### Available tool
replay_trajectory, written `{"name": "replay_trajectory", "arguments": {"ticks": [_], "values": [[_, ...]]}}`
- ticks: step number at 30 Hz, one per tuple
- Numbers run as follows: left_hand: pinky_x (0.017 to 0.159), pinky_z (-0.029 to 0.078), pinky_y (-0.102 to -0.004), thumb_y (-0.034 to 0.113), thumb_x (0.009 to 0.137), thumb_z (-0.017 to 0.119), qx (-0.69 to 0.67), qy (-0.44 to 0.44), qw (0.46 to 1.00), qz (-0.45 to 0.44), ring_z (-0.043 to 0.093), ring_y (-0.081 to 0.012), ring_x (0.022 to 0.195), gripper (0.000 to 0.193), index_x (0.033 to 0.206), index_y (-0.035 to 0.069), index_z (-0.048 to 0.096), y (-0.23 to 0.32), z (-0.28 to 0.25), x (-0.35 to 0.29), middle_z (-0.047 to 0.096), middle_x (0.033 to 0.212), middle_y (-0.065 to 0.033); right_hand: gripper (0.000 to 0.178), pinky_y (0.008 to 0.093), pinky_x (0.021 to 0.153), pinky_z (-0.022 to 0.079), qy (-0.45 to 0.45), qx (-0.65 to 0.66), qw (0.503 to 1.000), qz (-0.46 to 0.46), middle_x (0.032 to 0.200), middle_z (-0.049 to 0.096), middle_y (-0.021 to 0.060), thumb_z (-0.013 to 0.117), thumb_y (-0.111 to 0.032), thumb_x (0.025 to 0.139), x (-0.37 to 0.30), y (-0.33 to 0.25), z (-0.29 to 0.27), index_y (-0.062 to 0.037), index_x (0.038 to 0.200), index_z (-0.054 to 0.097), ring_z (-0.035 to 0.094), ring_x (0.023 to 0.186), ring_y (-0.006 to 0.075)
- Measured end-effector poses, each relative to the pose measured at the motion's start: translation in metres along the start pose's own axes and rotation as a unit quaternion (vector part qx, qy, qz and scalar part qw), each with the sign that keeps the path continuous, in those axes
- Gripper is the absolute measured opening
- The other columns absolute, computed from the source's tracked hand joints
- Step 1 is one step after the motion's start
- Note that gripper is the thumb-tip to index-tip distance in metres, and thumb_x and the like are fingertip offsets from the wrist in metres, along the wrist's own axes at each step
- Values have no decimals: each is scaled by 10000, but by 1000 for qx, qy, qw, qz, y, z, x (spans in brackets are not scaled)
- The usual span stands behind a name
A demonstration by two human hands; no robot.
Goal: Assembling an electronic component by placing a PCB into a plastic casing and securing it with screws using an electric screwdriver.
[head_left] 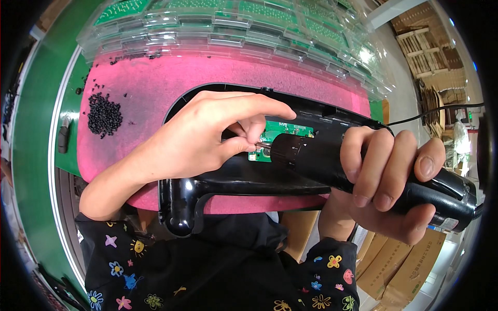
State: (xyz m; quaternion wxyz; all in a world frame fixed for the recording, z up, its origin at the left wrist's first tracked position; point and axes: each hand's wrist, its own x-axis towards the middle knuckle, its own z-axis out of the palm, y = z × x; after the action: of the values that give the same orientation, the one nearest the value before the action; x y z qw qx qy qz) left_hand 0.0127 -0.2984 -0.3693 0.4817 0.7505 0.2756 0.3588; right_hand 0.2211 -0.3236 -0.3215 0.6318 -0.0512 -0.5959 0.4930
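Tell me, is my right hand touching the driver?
Touching: the head view plainly shows the right hand wrapped around the driver.

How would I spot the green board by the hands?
Find the pink mat, then the long black shell lying across it. Inside it is the green circuit board, by the tip of the black screwdriver in the right hand. Unlike the boards in the clear trays beyond, it sits outside any tray.
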Motion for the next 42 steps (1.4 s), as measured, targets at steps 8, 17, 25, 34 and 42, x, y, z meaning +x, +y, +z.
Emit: {"name": "replay_trajectory", "arguments": {"ticks": [8, 17, 25, 34, 42], "values": [[693, 490, -319, -154, 723, 651, 136, 12, 990, 44, 551, -197, 733, 541, 1224, 44, 601, -5, 4, -1, 515, 812, -65, 364, 262, 560, 399, -27, -12, 998, 48, 716, 552, -8, 645, -307, 854, 3, -3, -4, -88, 1083, 465, 508, 539, 90], [748, 482, -367, -107, 794, 599, 188, 20, 982, 27, 582, -265, 840, 490, 1257, 48, 559, -5, 4, -5, 543, 913, -113, 389, 274, 542, 394, 77, -103, 968, 217, 683, 532, 21, 687, -291, 851, -4, -4, 21, -60, 1077, 471, 478, 522, 114], [763, 490, -384, -83, 802, 620, 159, -29, 987, 21, 601, -297, 885, 480, 1261, 33, 544, -4, 0, -5, 556, 1012, -128, 378, 280, 531, 385, 23, -58, 981, 182, 679, 534, 17, 698, -286, 837, -1, 1, 13, -64, 1033, 465, 499, 533, 120], [738, 510, -385, -49, 746, 685, 133, -60, 988, 59, 618, -308, 864, 526, 1249, 29, 552, 0, 0, -7, 603, 1003, -134, 281, 243, 569, 395, 60, 43, 997, 37, 654, 536, -24, 639, -253, 837, 4, -1, 7, -77, 998, 490, 493, 498, 76], [711, 557, -353, -22, 774, 710, 124, -17, 980, 152, 666, -285, 815, 412, 1159, 20, 570, -1, 1, -4, 665, 996, -124, 276, 245, 578, 403, 71, 63, 995, 30, 651, 536, -31, 645, -249, 835, 4, -7, 4, -80, 991, 492, 494, 499, 71]]}}
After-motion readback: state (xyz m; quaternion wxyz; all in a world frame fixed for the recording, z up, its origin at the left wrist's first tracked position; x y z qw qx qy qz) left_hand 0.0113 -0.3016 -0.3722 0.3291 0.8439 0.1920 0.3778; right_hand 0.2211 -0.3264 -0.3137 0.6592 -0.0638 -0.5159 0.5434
